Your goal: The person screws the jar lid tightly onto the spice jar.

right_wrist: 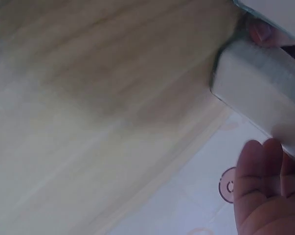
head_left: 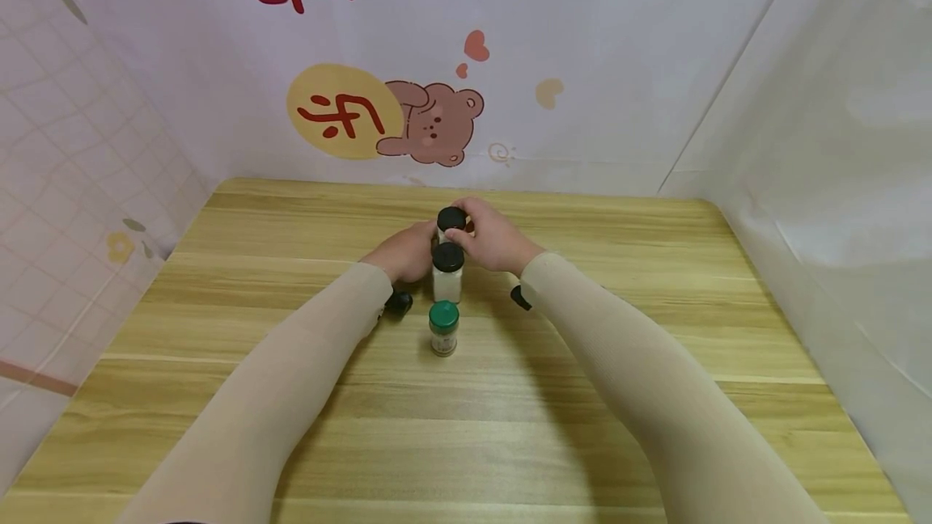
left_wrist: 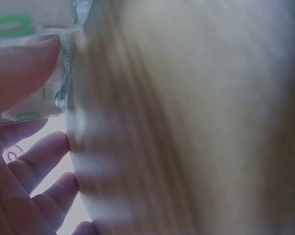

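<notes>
Two clear glass jars with black lids stand one behind the other on the table in the head view. My right hand [head_left: 491, 237] grips the rear jar [head_left: 451, 218] near its lid, thumb on the near side and fingers behind. From the left, my left hand [head_left: 411, 253] holds the same jar low down; its thumb [left_wrist: 25, 66] lies across green-printed glass in the left wrist view. The front jar [head_left: 447, 283], filled with something white, stands upright right before the rear one. Nearer still is a small green-lidded shaker jar [head_left: 443, 331], touched by neither hand.
A wood-grain table [head_left: 437, 443] spreads under everything. Behind it hangs a white printed curtain [head_left: 604, 39] with a bear, and more white sheeting closes off both sides. Small black objects [head_left: 398, 302] show beside both wrists.
</notes>
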Available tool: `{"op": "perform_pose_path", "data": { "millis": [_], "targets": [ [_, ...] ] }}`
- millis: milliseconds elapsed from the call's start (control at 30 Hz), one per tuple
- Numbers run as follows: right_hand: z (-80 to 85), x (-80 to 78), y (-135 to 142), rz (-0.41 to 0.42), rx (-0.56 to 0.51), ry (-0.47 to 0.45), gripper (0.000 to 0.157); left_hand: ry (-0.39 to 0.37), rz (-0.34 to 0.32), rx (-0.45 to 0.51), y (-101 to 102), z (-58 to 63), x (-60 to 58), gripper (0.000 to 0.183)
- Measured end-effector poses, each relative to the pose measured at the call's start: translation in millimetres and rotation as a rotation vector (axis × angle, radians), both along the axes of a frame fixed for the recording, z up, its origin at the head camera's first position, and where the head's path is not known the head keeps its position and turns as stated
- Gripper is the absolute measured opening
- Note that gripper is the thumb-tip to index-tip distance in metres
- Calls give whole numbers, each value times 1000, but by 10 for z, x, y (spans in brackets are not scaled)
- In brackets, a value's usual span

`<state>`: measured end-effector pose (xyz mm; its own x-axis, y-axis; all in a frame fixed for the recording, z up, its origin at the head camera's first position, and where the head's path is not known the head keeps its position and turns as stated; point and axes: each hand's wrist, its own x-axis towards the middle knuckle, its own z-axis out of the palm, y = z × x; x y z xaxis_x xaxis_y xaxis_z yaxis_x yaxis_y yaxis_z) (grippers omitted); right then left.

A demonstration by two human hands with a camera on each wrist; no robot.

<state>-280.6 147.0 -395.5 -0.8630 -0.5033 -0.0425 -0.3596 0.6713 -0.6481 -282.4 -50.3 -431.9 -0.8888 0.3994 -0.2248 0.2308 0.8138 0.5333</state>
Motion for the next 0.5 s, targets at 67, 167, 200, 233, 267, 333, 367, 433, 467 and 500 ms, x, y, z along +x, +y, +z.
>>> {"op": "perform_pose_path", "data": {
  "millis": [67,167,200,233,267,333,367,433,467,500],
  "targets": [
    [22,-4,5,26,-4,2,55,-4,-2,3,2,2,5,37],
    [40,-21,8,55,-1,7,54,-5,-3,11,7,6,13,36],
    [41,-26,10,56,2,6,52,-5,-2,14,7,7,16,37],
    [42,-30,11,54,4,4,50,-6,-2,17,8,8,19,37],
    [42,-32,12,47,8,0,49,-6,-2,20,10,10,21,36],
    [39,-32,14,33,17,-6,49,-5,-3,25,13,14,26,35],
    [38,-31,13,27,24,-6,49,-3,-3,26,12,14,26,35],
    [40,-25,10,18,31,2,50,2,-3,26,9,11,23,34],
    [36,-24,9,14,37,6,50,3,-3,27,7,9,20,33],
    [33,-23,7,9,43,12,51,4,-3,27,6,6,18,32]
  ]
}}
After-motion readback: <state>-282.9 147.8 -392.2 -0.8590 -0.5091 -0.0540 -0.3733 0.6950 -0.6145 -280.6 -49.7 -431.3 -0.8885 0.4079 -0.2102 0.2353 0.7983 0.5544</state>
